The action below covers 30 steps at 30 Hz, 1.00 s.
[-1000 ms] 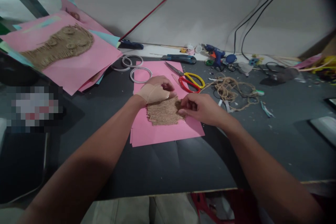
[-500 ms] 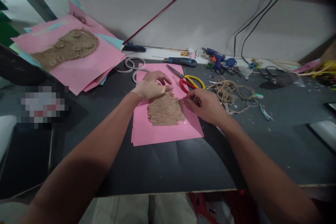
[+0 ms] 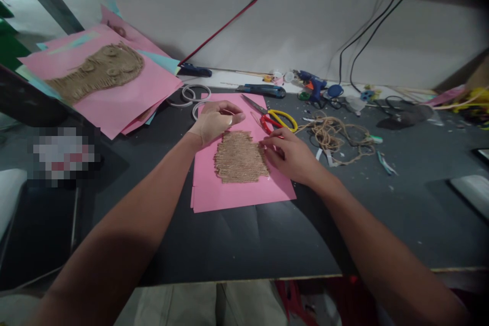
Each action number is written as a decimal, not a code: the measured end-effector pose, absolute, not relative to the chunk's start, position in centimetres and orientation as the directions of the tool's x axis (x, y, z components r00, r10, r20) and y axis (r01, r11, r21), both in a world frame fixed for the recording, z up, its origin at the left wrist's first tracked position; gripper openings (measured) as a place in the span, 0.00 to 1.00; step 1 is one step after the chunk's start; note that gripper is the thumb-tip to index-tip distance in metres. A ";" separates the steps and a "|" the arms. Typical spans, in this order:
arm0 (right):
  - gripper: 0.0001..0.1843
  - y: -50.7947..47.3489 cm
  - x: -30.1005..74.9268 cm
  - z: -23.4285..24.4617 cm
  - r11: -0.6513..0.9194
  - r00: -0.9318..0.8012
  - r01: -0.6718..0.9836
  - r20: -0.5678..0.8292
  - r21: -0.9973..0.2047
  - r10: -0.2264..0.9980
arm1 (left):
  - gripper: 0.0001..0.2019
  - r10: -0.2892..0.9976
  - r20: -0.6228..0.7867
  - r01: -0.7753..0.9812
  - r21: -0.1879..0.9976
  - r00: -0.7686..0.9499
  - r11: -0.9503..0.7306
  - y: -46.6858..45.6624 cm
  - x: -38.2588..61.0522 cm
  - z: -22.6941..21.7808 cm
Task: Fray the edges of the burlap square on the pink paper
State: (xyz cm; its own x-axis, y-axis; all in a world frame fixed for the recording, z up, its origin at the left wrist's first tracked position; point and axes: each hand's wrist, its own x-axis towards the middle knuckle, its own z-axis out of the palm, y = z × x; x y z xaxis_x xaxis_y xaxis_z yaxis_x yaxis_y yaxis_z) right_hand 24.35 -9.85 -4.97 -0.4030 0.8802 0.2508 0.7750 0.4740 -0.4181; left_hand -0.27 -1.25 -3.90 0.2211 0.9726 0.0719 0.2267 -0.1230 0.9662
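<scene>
A patch of brown twine (image 3: 241, 158), laid in close horizontal rows, lies on pink paper (image 3: 244, 201) in front of me. My left hand (image 3: 216, 121) hovers at the patch's upper left edge, its fingers stretched loosely to the right and the thumb apart from their tips. A pale band or glove piece wraps that hand. At the patch's right edge, the thumb and forefinger of my right hand (image 3: 290, 154) come together in a pinch; what lies between them is too small to tell. Scissors (image 3: 267, 112) with red and yellow handles rest just above the right hand.
Loose twine (image 3: 332, 135) lies tangled on the right. A blue cutter knife (image 3: 263, 90), a blue glue gun (image 3: 315, 84) and white rings (image 3: 196, 92) sit along the back. Stacked pink sheets (image 3: 153, 81) carry another twine shape (image 3: 110, 63) at the left.
My left hand has lifted off the patch's top edge and shifted slightly up and left. The right hand has moved a little left, its fingertips now at the patch's right edge.
</scene>
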 end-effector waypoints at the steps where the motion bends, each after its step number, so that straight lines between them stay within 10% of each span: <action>1: 0.15 -9.9 24.3 -5.0 0.471 -0.400 0.776 0.250 -0.420 0.882 | 0.10 0.975 0.076 0.225 0.966 0.209 -0.124 -1.2 -0.2 -3.9; 30: 0.19 -9.5 24.5 -4.4 0.510 -0.403 0.753 0.321 -0.415 0.857 | 0.09 0.938 0.228 0.432 0.842 0.261 -0.325 -0.2 -1.9 -2.4</action>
